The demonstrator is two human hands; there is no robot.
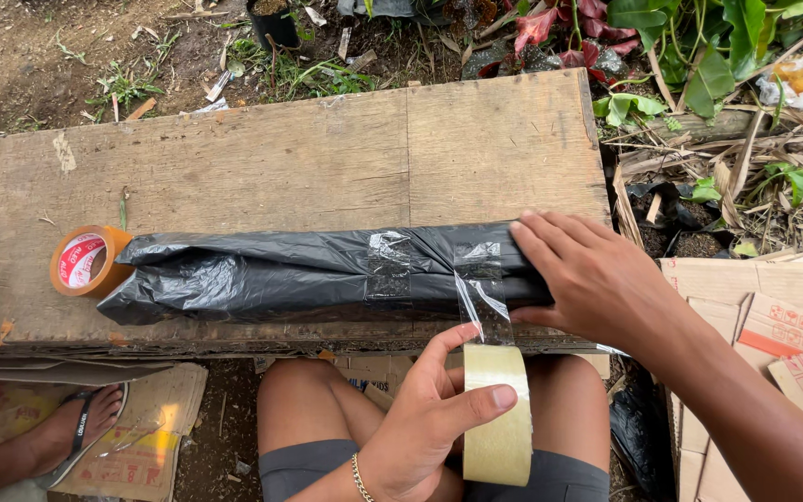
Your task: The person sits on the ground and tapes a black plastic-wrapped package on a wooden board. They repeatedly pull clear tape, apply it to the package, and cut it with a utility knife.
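- Long bundle wrapped in black plastic sheet (309,274) lies lengthwise on the weathered wooden plank desk (327,158), near its front edge. One band of clear tape already rings it about mid-length.
- Right hand (597,279) rests flat and open, palm down on the bundle's right end, pinning it.
- Left hand (439,418) is closed around a roll of clear packing tape with a pale cardboard core (497,414), thumb across the roll's face. A strip of clear tape (482,302) runs from the roll up onto the bundle, just beside the right hand.
- Risk: the free strip looks slack and creased; it may fold on itself and lose its tack.
- Risk: the plastic is loose and wrinkled, so tape may grip only the ridges and peel.
- Risk: if the right palm lifts, the bundle may roll toward the front edge.
- Orange-cored tape roll (85,260) touches the bundle's left end.
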